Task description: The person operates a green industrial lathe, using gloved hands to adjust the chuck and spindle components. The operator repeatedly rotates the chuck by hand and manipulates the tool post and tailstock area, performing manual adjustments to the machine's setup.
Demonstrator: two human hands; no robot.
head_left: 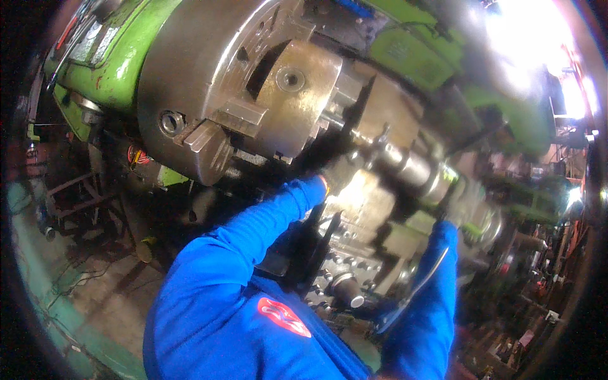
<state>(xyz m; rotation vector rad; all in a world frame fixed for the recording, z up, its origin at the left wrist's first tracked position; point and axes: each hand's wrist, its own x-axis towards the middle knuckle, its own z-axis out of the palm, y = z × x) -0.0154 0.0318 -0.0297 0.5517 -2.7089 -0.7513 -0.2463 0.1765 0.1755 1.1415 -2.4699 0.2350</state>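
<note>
A large lathe chuck [190, 82] fills the upper left, with a bright, round-faced metal workpiece [294, 79] in its jaws. My left hand [341, 172], in a dark glove, is below and right of the workpiece, beside a shiny metal block [361, 193] on the carriage. Shadow and blur hide its fingers. To the right, my right hand [465, 195], in a greyish glove, is at a shiny cylindrical shaft assembly [408, 168], near its round outer end [491, 225]. Motion smears those fingers, so I cannot make out their grip.
The green headstock [126, 57] stands at far left, and more green machine body [411, 57] lies behind. A bolted plate with a protruding round stub [348, 291] sits between my forearms. Dark metal frames [82, 196] stand on the floor at left.
</note>
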